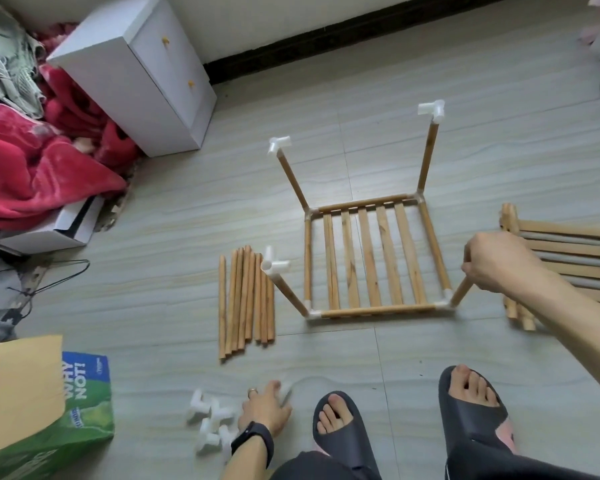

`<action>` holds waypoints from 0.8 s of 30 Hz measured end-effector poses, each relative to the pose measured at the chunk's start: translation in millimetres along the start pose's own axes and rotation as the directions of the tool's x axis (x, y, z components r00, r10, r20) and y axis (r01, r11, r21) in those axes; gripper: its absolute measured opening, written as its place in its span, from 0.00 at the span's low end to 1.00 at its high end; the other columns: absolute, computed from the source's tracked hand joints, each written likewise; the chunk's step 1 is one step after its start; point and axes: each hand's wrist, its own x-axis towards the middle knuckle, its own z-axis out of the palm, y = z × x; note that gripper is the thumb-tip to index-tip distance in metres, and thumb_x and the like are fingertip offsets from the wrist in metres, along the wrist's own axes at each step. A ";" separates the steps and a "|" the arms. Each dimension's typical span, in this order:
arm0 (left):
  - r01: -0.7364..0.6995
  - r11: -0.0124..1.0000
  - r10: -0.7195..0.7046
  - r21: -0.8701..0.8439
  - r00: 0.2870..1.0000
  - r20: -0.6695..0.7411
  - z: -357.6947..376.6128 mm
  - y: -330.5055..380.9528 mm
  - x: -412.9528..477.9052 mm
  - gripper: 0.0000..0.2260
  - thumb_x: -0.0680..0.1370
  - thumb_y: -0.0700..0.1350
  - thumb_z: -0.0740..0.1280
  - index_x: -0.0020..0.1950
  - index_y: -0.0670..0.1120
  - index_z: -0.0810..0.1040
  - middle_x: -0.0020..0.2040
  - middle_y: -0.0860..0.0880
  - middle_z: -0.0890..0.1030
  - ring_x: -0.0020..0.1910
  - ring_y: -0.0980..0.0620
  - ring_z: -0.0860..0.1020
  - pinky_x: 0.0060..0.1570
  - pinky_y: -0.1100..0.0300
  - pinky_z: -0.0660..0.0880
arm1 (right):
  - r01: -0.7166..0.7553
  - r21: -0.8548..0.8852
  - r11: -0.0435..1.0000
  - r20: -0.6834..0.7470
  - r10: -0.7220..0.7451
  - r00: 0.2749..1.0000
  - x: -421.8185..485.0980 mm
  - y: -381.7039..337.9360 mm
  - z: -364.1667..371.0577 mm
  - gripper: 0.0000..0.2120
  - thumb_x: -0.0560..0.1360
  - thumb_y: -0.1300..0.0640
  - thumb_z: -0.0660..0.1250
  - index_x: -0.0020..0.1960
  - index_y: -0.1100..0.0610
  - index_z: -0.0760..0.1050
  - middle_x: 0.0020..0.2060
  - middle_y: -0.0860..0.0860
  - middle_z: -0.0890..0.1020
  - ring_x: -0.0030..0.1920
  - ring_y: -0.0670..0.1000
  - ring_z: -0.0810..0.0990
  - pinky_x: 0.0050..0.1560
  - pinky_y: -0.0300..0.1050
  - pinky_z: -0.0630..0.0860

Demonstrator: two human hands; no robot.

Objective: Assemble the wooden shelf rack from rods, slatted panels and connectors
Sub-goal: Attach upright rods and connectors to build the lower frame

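White plastic connectors (pixel 210 424) lie heaped nearest us, off the near-left of the slatted frame (pixel 371 258). Beside them our left hand (pixel 264 408) curls its fingers round a single connector (pixel 286 389), which is blurred at the fingertips. Our feet in dark slippers (pixel 347 431) sit on the frame's near side, and a green bag (pixel 66 420) stands well off to its near-left. Loose rods (pixel 246 299) lie side by side on the floor (pixel 153 271), just left of the frame.

We see the frame lying flat, with a rod along each edge and white joints at its corners. Uprights rise from all four corners, and three carry a white connector on top. Our right hand (pixel 496 263) wraps round the top of the fourth upright rod (pixel 463 292), at the frame's near-right corner. Just right of the frame lies a stack of slatted panels (pixel 565 258). Beyond its far-left stand a white cabinet (pixel 136 74) and a red blanket (pixel 39 161).
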 end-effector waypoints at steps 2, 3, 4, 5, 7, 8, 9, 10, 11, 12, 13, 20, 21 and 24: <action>-0.028 0.999 0.029 0.024 0.999 -0.040 3.1 -6.9 5.2 0.18 0.83 0.50 0.59 0.73 0.58 0.65 0.65 0.44 0.73 0.58 0.44 0.79 0.57 0.52 0.77 | 0.005 0.004 1.000 0.000 -0.005 1.000 1.7 -1.8 1.6 0.07 0.77 0.58 0.66 0.44 0.53 0.83 0.37 0.52 0.84 0.45 0.56 0.82 0.62 0.52 0.74; -0.049 0.998 0.052 0.047 0.997 -0.060 0.7 -8.0 8.3 0.17 0.83 0.48 0.57 0.72 0.56 0.66 0.63 0.45 0.76 0.57 0.44 0.79 0.53 0.53 0.77 | 0.016 0.008 1.000 0.002 -0.016 1.000 1.1 -2.5 1.8 0.07 0.77 0.57 0.67 0.45 0.54 0.83 0.36 0.52 0.83 0.44 0.56 0.82 0.58 0.51 0.76; -0.066 0.995 0.072 0.068 0.994 -0.078 -4.0 -7.7 10.3 0.15 0.83 0.47 0.56 0.71 0.54 0.68 0.62 0.45 0.78 0.57 0.44 0.79 0.51 0.53 0.77 | 0.031 0.015 0.999 0.003 -0.031 1.000 0.2 -3.7 1.0 0.06 0.77 0.57 0.67 0.45 0.54 0.83 0.36 0.52 0.83 0.44 0.56 0.82 0.50 0.49 0.78; -0.078 0.994 0.084 0.073 0.992 -0.089 -10.5 -5.6 11.6 0.14 0.84 0.47 0.56 0.69 0.53 0.70 0.62 0.46 0.79 0.58 0.44 0.79 0.49 0.54 0.76 | 0.045 0.023 0.999 0.001 -0.045 0.999 -0.8 -4.8 -0.4 0.06 0.77 0.57 0.67 0.46 0.54 0.83 0.35 0.52 0.83 0.43 0.56 0.82 0.43 0.46 0.77; -0.109 0.993 0.112 0.041 0.990 -0.083 -24.4 2.1 12.3 0.13 0.83 0.50 0.57 0.66 0.50 0.73 0.60 0.46 0.81 0.57 0.43 0.79 0.51 0.53 0.76 | 0.059 0.024 0.998 0.004 -0.059 0.998 -3.7 -7.3 -3.2 0.07 0.77 0.56 0.67 0.46 0.54 0.83 0.34 0.51 0.84 0.42 0.55 0.82 0.39 0.45 0.76; -0.132 0.991 0.132 0.005 0.989 -0.072 -32.1 8.6 10.1 0.13 0.83 0.53 0.59 0.63 0.49 0.74 0.59 0.46 0.81 0.56 0.43 0.79 0.53 0.52 0.77 | 0.063 0.028 0.998 0.009 -0.063 0.998 -5.7 -8.3 -3.9 0.07 0.78 0.56 0.67 0.46 0.54 0.83 0.34 0.51 0.84 0.42 0.54 0.83 0.40 0.45 0.77; -0.166 0.985 0.163 -0.037 0.985 -0.062 -40.3 17.2 6.7 0.14 0.83 0.55 0.61 0.61 0.48 0.75 0.57 0.46 0.82 0.55 0.44 0.79 0.54 0.51 0.77 | 0.069 0.036 0.997 0.012 -0.069 0.998 -7.8 -9.4 -4.5 0.07 0.78 0.55 0.67 0.47 0.54 0.83 0.35 0.51 0.84 0.42 0.54 0.83 0.42 0.45 0.79; -0.215 0.974 0.211 -0.077 0.976 -0.049 -48.9 28.3 1.8 0.15 0.82 0.57 0.62 0.60 0.47 0.76 0.56 0.47 0.82 0.54 0.45 0.80 0.55 0.51 0.77 | 0.076 0.043 0.996 0.015 -0.076 0.997 -10.3 -10.5 -5.1 0.07 0.78 0.55 0.67 0.47 0.54 0.83 0.36 0.51 0.84 0.43 0.53 0.83 0.44 0.45 0.81; -0.277 0.954 0.274 -0.117 0.961 -0.041 -58.1 41.2 -4.8 0.17 0.81 0.58 0.63 0.58 0.46 0.78 0.53 0.48 0.83 0.52 0.47 0.80 0.55 0.50 0.78 | 0.081 0.050 0.995 0.019 -0.082 0.996 -13.2 -11.6 -5.9 0.07 0.78 0.54 0.67 0.48 0.54 0.83 0.36 0.51 0.85 0.44 0.53 0.84 0.45 0.46 0.81; -0.346 0.924 0.344 -0.162 0.938 -0.041 -67.6 55.3 -13.6 0.17 0.81 0.59 0.64 0.55 0.46 0.79 0.50 0.50 0.84 0.50 0.49 0.81 0.54 0.49 0.78 | 0.086 0.056 0.995 0.024 -0.087 0.996 -16.3 -12.2 -6.4 0.07 0.78 0.53 0.68 0.49 0.54 0.84 0.37 0.51 0.85 0.44 0.53 0.84 0.46 0.46 0.82; -0.415 0.884 0.415 -0.218 0.909 -0.047 -77.3 69.7 -24.0 0.17 0.81 0.59 0.65 0.53 0.45 0.80 0.47 0.52 0.85 0.47 0.51 0.82 0.53 0.49 0.79 | 0.093 0.065 0.994 0.028 -0.095 0.995 -19.2 -11.8 -6.7 0.08 0.79 0.53 0.68 0.49 0.54 0.84 0.38 0.51 0.85 0.45 0.53 0.84 0.47 0.46 0.82; -0.504 0.452 0.731 -0.736 0.683 -0.019 -169.4 157.1 -115.4 0.21 0.82 0.60 0.61 0.55 0.43 0.80 0.42 0.49 0.86 0.42 0.52 0.84 0.45 0.58 0.79 | 0.126 0.144 0.982 0.076 -0.138 0.988 -46.0 4.1 -3.6 0.09 0.79 0.55 0.66 0.50 0.54 0.85 0.40 0.51 0.86 0.42 0.51 0.85 0.47 0.47 0.84; -0.479 0.406 0.746 -0.778 0.665 -0.020 -183.6 165.2 -125.2 0.21 0.83 0.60 0.61 0.57 0.42 0.79 0.42 0.49 0.85 0.43 0.51 0.84 0.45 0.58 0.79 | 0.120 0.155 0.981 0.088 -0.134 0.987 -49.1 6.1 -5.1 0.09 0.79 0.54 0.66 0.51 0.54 0.85 0.41 0.51 0.86 0.43 0.51 0.85 0.47 0.47 0.84; -0.443 0.302 0.773 -0.844 0.632 -0.055 -218.3 182.5 -146.9 0.20 0.83 0.58 0.61 0.57 0.42 0.79 0.41 0.48 0.84 0.42 0.49 0.83 0.44 0.57 0.79 | 0.080 0.054 0.995 0.015 -0.081 0.997 -61.5 8.2 -10.6 0.16 0.80 0.47 0.64 0.65 0.51 0.79 0.59 0.53 0.83 0.58 0.55 0.81 0.56 0.49 0.79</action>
